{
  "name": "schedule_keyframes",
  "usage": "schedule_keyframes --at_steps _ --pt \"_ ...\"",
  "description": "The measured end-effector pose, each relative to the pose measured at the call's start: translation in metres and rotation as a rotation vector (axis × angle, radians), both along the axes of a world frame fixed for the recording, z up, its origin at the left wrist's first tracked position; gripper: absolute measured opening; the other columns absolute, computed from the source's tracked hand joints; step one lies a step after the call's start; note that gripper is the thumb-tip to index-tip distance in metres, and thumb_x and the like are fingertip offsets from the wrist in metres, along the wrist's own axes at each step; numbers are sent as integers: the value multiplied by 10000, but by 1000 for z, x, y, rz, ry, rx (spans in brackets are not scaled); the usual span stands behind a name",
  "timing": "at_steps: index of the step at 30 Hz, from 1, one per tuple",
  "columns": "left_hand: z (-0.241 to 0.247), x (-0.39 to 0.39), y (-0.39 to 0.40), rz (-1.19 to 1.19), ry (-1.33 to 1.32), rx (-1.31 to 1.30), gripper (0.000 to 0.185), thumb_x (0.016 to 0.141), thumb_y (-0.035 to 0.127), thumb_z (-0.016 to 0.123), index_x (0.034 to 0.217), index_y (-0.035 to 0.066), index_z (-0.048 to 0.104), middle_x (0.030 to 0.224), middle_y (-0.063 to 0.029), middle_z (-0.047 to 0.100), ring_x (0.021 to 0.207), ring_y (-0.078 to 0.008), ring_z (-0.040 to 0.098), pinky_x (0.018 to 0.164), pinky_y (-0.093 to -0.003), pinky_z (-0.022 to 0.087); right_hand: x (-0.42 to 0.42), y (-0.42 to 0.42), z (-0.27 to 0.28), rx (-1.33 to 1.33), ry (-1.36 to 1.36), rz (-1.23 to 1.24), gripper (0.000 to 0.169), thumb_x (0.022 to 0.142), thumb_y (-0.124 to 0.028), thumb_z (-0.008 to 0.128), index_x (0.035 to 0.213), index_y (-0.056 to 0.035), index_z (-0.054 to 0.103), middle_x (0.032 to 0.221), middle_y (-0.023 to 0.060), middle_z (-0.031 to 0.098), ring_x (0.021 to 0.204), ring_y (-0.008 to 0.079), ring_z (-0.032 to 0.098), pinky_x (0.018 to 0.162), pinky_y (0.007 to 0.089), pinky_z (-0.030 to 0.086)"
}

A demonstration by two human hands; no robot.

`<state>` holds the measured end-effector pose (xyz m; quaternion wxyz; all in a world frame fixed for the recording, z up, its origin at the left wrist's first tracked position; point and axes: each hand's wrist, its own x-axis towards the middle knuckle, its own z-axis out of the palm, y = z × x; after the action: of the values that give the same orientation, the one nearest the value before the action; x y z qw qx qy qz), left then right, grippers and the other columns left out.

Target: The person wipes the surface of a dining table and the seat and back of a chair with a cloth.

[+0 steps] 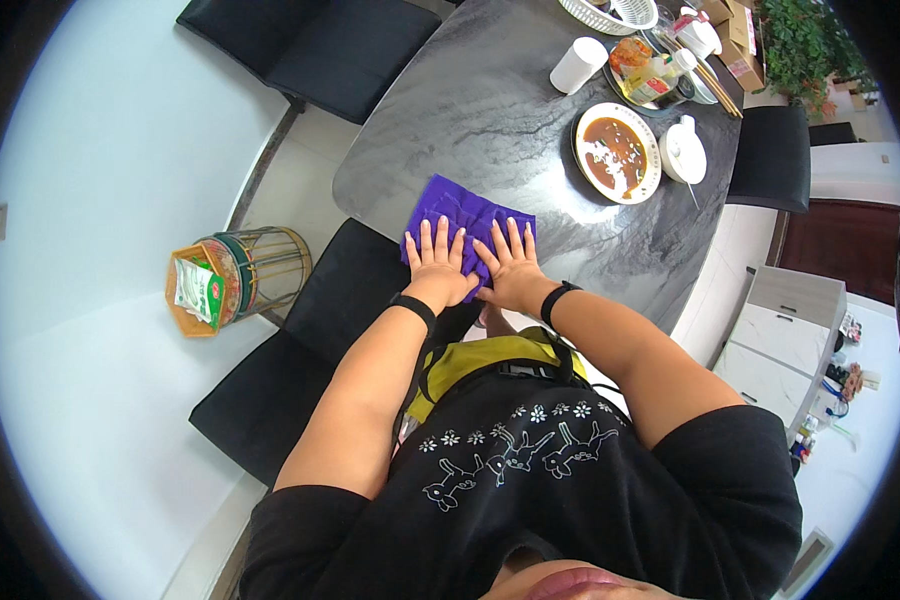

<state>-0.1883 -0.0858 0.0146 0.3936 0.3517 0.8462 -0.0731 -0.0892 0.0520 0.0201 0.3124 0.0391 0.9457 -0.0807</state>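
Note:
A purple cloth lies rumpled on the near edge of the grey marbled table. My left hand rests palm down on its left part, fingers spread. On the cloth's right part, my right hand presses flat with fingers apart. The two thumbs are close together over a fold. Neither hand grips anything. Farther right stands a bowl of brown soup or sauce, with a small white bowl beside it.
A white paper roll, an oil bottle, wooden chopsticks and a white plastic basket crowd the table's far end. Black chairs stand along the wall. A round metal-framed stand holding packets is at left.

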Motion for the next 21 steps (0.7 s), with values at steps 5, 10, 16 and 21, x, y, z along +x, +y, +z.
schedule_keyframes --at_steps 5,10,16,21 --pt "-3 -25 17 -7 6 -11 979 905 649 509 1650 208 51 1690 -146 -181 1528 -426 -213 1160 -649 -166 -18 6 -4 -45 2 10 937 886 -660 559 1616 -163 245 1681 209 111 1543 460 -58 1187 661 -89" --pt "-6 -85 58 83 63 4 1026 894 619 551 1647 177 13 1686 -156 -193 1524 -435 -213 1164 -653 -148 -83 33 -15 -30 95 -74 950 894 -669 525 1620 -137 219 1681 218 89 1541 464 -63 1189 662 -78" --pt "-6 -159 112 138 70 24 1034 910 591 546 1640 168 -53 1673 -170 -229 1517 -447 -226 1180 -640 -115 -162 80 -25 9 114 -139 954 893 -694 495 1635 -188 172 1697 190 24 1542 453 -96 1189 652 -84" --pt "-23 -211 145 117 189 133 1023 885 597 562 1646 180 20 1692 -157 -159 1530 -443 -184 1190 -639 -99 -212 114 -39 40 214 -197 932 896 -699 482 1635 -215 185 1698 195 27 1539 474 -82 1178 667 -88"
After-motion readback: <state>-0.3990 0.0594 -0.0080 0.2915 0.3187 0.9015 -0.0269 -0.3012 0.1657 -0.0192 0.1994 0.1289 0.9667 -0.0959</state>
